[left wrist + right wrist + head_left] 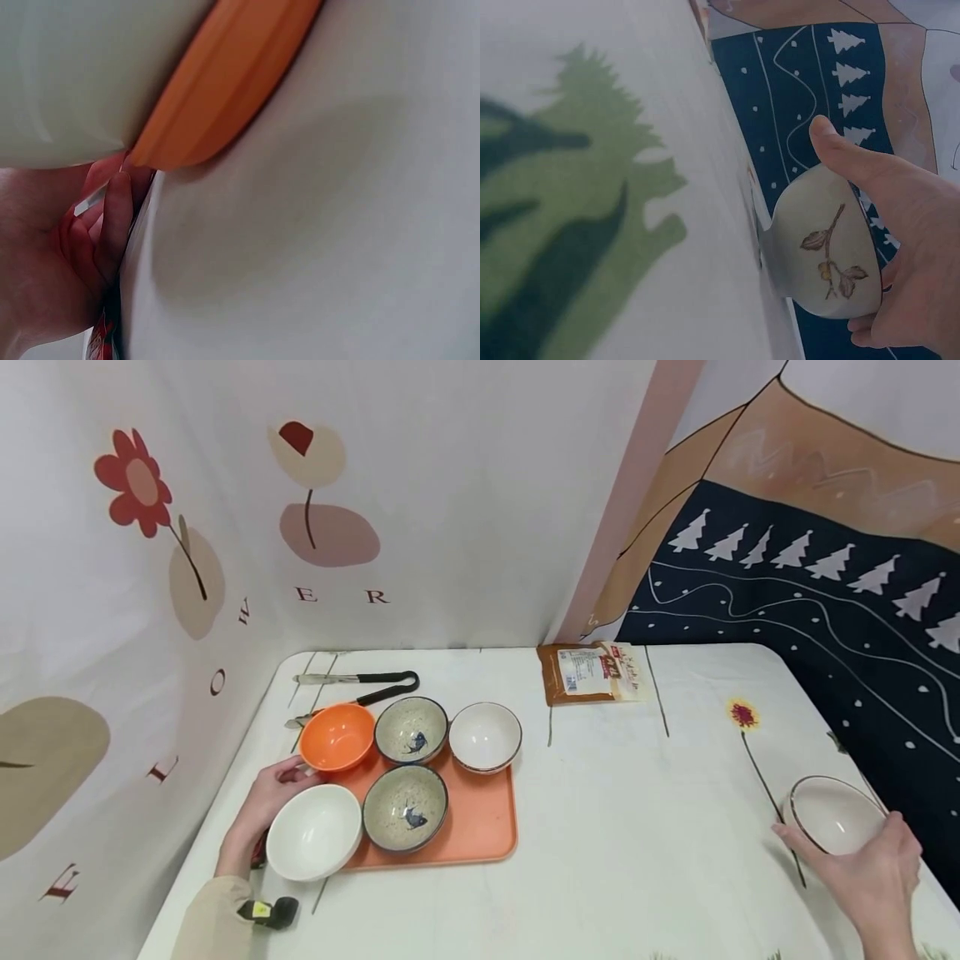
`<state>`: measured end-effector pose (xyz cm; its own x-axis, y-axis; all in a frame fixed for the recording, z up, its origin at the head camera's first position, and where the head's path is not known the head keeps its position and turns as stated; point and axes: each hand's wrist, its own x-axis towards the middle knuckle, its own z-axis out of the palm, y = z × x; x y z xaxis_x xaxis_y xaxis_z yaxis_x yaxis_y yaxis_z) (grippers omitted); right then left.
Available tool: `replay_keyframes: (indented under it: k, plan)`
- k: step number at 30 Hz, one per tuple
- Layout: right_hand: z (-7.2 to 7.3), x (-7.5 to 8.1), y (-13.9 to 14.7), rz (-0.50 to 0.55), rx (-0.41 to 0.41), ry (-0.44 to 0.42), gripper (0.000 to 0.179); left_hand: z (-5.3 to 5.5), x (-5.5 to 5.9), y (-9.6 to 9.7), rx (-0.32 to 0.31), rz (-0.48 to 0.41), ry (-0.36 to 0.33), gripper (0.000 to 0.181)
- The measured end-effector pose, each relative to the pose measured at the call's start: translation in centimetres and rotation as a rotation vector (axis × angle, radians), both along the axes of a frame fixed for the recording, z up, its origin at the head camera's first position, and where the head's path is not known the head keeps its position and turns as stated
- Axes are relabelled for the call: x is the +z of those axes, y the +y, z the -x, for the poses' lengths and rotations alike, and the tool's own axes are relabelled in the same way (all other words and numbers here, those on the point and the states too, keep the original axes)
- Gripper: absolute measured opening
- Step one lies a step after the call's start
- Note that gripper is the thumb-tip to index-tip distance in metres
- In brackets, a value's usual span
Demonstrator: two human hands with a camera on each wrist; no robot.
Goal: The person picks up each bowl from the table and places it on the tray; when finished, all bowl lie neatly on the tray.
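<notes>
My left hand [273, 797] reaches past the white bowl [313, 832] to the orange bowl [337, 737], its thumb and fingers at that bowl's near left side. In the left wrist view, the white bowl and the edge of the orange tray [225, 82] partly hide the fingers. At the far right, my right hand [862, 868] grips a brown-rimmed white bowl [836, 818], thumb at the rim and fingers around the base. A leafy branch decorates its outside, as the right wrist view shows. Two speckled bowls with blue fish stand on the tray.
Another white bowl [486, 737] stands at the tray's far right corner. Behind the bowls lie black-handled tongs [386, 687], partly covered by the orange bowl. A brown food packet [592, 673] rests by the back curtain. Patterned cloth hangs beyond the table's right edge.
</notes>
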<state>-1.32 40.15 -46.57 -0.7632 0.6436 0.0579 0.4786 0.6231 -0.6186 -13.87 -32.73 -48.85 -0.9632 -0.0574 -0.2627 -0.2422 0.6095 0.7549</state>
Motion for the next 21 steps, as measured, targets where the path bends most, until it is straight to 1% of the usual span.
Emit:
replay_keyframes:
  k: [3,7,10,14,18,21]
  plan:
    - [0.12,-0.27,0.09,0.026,-0.010,-0.037,0.129,-0.08,-0.07,-0.07,0.004,-0.007,-0.007,0.060]
    - [0.43,-0.21,0.18,0.071,-0.037,-0.121,0.130,-0.01,-0.14,-0.16,0.002,-0.002,-0.001,0.061]
    - [0.57,-0.20,0.18,0.090,-0.069,-0.147,0.129,0.01,-0.11,-0.10,0.003,-0.002,0.004,0.061]
    - [0.61,-0.38,0.19,0.087,-0.103,-0.125,0.127,-0.06,-0.04,0.05,0.005,-0.003,-0.002,0.061]
    - [0.50,-0.39,0.15,0.103,-0.108,-0.096,0.123,0.05,-0.11,0.03,0.003,0.005,-0.003,0.062]
    - [0.86,-0.02,-0.22,0.125,-0.102,-0.073,0.120,0.00,-0.08,-0.01,0.002,0.000,-0.001,0.062]
